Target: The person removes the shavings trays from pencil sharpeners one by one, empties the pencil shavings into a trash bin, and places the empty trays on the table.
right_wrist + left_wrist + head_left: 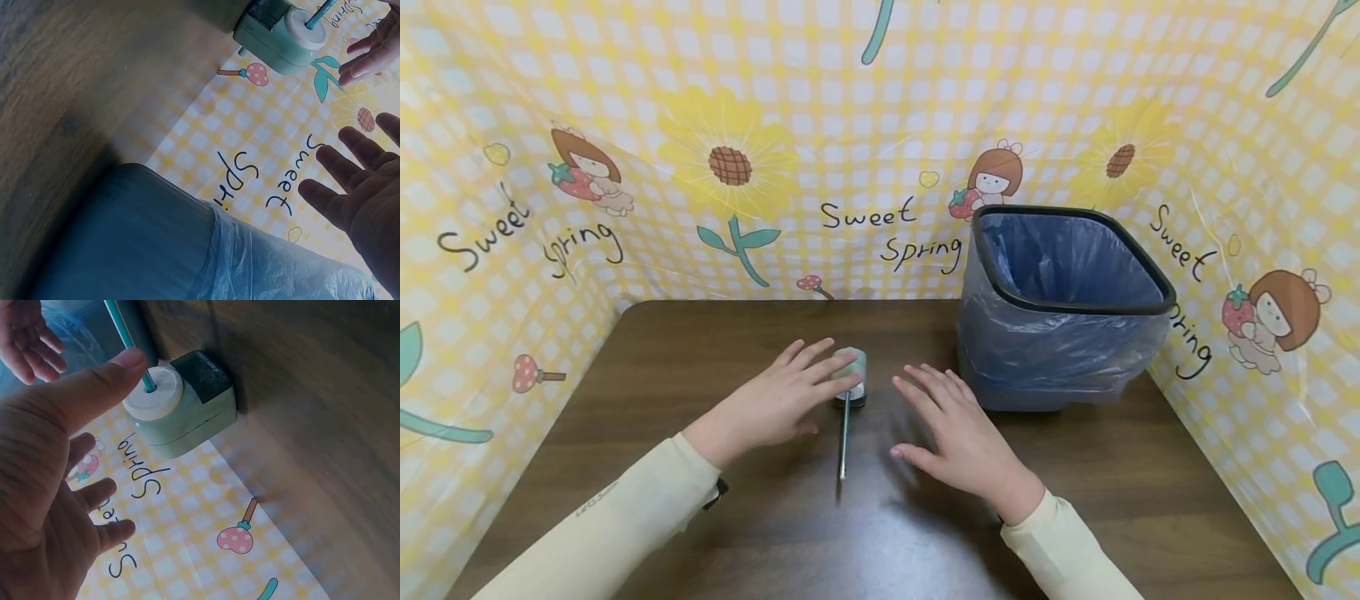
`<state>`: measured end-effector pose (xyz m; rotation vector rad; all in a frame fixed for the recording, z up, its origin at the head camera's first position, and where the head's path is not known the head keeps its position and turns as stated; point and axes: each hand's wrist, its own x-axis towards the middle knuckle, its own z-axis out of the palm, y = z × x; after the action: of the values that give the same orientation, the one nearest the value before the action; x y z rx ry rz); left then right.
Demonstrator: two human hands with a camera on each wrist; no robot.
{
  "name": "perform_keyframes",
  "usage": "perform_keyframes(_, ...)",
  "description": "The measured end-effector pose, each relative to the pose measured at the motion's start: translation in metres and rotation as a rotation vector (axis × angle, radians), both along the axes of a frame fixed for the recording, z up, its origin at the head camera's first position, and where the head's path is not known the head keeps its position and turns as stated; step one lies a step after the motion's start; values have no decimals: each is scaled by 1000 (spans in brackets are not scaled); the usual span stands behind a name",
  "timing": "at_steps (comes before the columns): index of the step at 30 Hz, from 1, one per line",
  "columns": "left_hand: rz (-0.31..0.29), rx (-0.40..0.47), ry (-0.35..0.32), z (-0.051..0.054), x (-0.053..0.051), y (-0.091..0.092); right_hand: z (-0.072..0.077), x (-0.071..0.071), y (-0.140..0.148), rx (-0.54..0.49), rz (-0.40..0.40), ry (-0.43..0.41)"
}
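Observation:
A small green sharpener with a white round front (187,419) stands on the brown table, and a teal pencil (846,437) sticks out of it toward the person. Just left of the sharpener is the left hand (775,400), fingers spread; in the head view its fingertips overlap the sharpener's top, and whether they touch cannot be told. To the right of the pencil, the right hand (958,437) hovers with fingers spread and holds nothing. The right wrist view shows the sharpener (275,44) beyond the right hand (369,194), apart from it.
A grey bin (1015,392) lined with a blue translucent bag stands at the back right of the table (700,517), close to the right hand. Yellow checked sheeting (865,125) with printed flowers and figures surrounds the table at the back and both sides.

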<state>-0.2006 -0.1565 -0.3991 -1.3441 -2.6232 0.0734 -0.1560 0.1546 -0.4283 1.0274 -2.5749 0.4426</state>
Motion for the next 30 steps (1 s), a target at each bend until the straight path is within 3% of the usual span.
perform_keyframes(5, -36, -26, -29, 1, -8, 4, -2, 0, 1, 3, 6, 3)
perform_keyframes(13, -75, -77, 27, 3, -19, 13, -1, 2, 1, -1, 2, 4)
perform_keyframes(17, -83, -112, 25, 4, -27, 17, -1, 2, 1, 2, 2, 14)
perform_keyframes(24, -92, -175, 22, 0, -43, 21, -1, 2, 1, 14, -7, 9)
perform_keyframes(30, -114, -271, 27, -3, -49, 30, -2, 2, 2, 13, -5, 14)
